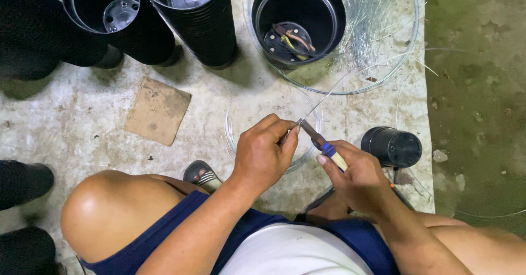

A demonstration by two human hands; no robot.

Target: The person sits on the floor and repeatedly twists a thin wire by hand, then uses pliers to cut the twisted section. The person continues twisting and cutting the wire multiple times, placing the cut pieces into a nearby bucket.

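Note:
My left hand [264,152] pinches a thin steel wire [323,98] that runs up and away toward a loose coil. My right hand [356,179] grips pliers [323,143] with blue and cream handles. The plier jaws meet the wire right at my left fingertips. Both hands hover above a small wire loop [235,108] lying on the concrete floor. My bare knees frame the hands on either side.
A black pot [329,20] holding another tool stands ahead inside a big wire coil [412,45]. Stacks of black pots [205,26] lean at the top left. A small black pot [392,146] lies on its side beside my right hand. A cardboard scrap [158,110] lies left.

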